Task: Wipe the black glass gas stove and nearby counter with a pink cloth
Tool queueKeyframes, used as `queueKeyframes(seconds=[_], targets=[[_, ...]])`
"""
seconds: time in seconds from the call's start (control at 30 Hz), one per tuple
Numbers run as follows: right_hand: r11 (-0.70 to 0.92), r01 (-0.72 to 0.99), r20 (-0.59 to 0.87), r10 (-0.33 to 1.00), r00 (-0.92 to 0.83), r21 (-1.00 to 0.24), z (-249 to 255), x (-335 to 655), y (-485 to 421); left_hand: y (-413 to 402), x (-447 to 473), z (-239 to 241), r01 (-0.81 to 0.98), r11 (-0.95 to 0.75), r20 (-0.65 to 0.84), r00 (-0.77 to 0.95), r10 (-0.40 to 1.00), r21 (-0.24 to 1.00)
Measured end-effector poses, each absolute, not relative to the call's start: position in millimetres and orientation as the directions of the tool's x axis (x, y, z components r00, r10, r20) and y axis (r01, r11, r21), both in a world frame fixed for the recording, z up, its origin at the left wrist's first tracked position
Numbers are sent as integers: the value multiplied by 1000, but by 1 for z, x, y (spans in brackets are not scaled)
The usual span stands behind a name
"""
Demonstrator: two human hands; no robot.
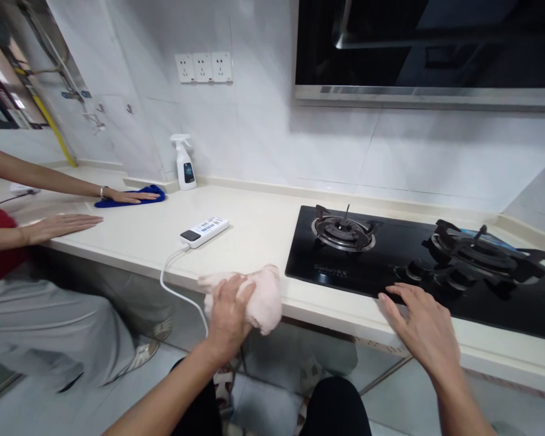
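My left hand (229, 312) is closed on a bunched pale pink cloth (266, 297) at the front edge of the cream countertop (263, 233). The cloth hangs partly over the edge. My right hand (422, 324) lies flat with fingers spread on the counter edge, its fingertips at the front of the black glass gas hob (390, 266), close to the control knobs (418, 269).
Another person in a red top stands at the left, one hand on a blue cloth (129, 197), the other hand (61, 227) flat on the counter. A white spray bottle (184, 162) stands by the wall. A white power strip (204, 231) with a dangling cable lies mid-counter.
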State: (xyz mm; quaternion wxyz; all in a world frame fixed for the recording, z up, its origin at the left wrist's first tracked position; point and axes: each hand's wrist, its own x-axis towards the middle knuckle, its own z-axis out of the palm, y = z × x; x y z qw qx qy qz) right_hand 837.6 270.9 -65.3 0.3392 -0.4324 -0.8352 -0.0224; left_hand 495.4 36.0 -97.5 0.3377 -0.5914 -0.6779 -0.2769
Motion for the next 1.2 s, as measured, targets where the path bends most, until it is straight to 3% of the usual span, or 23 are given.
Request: queueKeyframes(seconds=[0.27, 0.37, 0.5, 0.6, 0.73, 0.8, 0.9, 1.03, 1.2], targets=[[651, 693, 575, 709, -409, -309, -68, 843, 279, 112, 612, -109, 998, -56, 795, 64, 603, -38], [660, 584, 590, 729, -347, -473, -63, 848, 278, 129, 641, -110, 994, -89, 800, 100, 591, -59], [572, 451, 620, 783, -52, -685, -54, 855, 244, 136, 648, -111, 988, -133, 831, 143, 537, -84], [666, 416, 667, 726, -170, -619, -60, 847, 202, 131, 639, -111, 980, -187, 836, 158, 526, -67], [810, 491, 662, 563, -494, -322, -85, 813, 167, 119, 624, -112, 986, -169, 789, 96, 607, 10], [806, 567, 660, 521, -541, -172, -97, 796, 162, 112, 614, -113, 988, -148, 771, 66, 634, 37], [787, 613, 687, 483, -542, -69, -107, 782, 161, 101, 597, -113, 987, -150, 754, 58, 654, 54], [794, 603, 669, 491, -558, -80, -110, 781, 153, 80, 576, -104, 971, -222, 714, 90, 694, 93], [818, 460, 657, 560, -505, -344, -115, 786, 127, 54, 564, -83, 890, -363, 632, 118, 766, 275]])
